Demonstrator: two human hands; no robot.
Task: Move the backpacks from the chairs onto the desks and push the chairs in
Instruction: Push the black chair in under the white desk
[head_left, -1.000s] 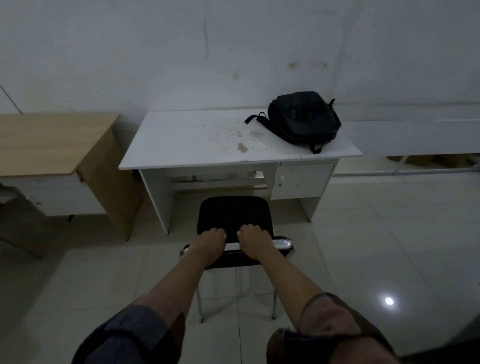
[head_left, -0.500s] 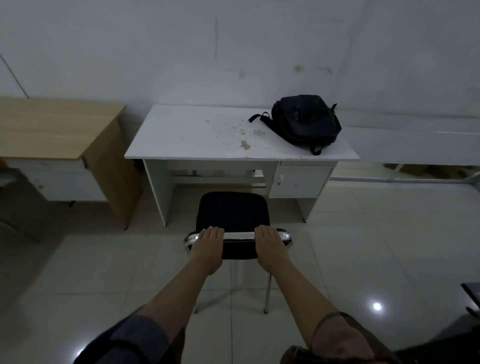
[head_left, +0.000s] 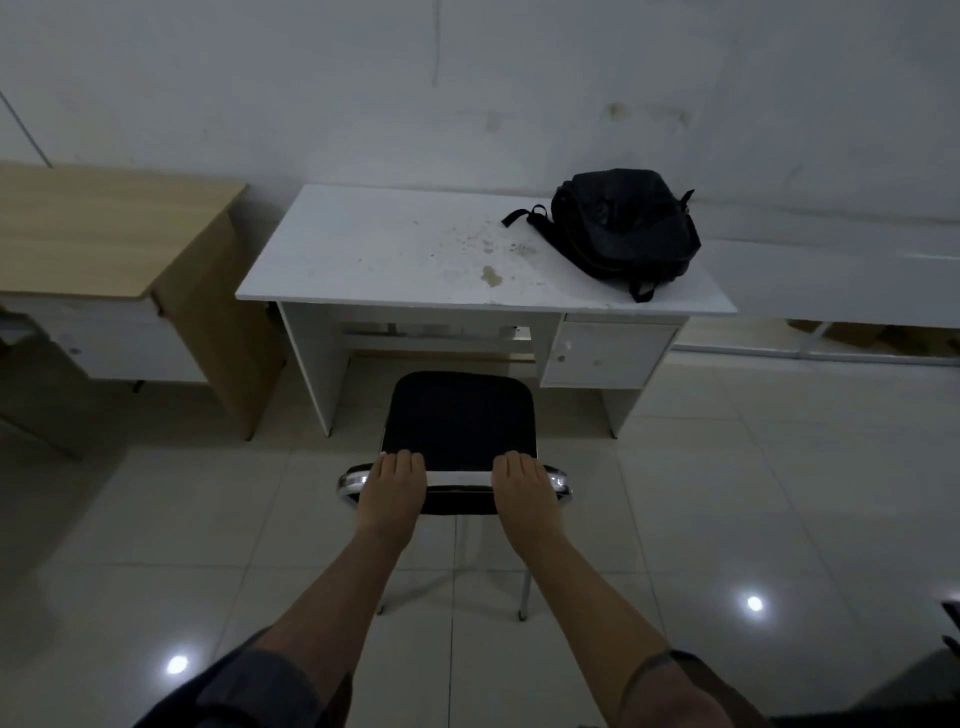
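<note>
A black backpack (head_left: 626, 228) lies on the right part of the white desk (head_left: 395, 254). In front of the desk's kneehole stands a black chair (head_left: 460, 415) with a chrome frame, its seat facing the desk. My left hand (head_left: 392, 486) grips the left end of the chrome backrest bar, fingers curled over the top. My right hand (head_left: 524, 488) grips the right end of the same bar. The seat carries nothing.
A wooden desk (head_left: 104, 234) stands to the left of the white one. A low white bench or shelf (head_left: 841, 280) runs along the wall on the right. The floor is pale glossy tile (head_left: 753, 493). A dark object (head_left: 953, 618) shows at the right edge.
My hands have spread apart along the backrest bar toward its ends. The chair and I have moved closer to the white desk.
</note>
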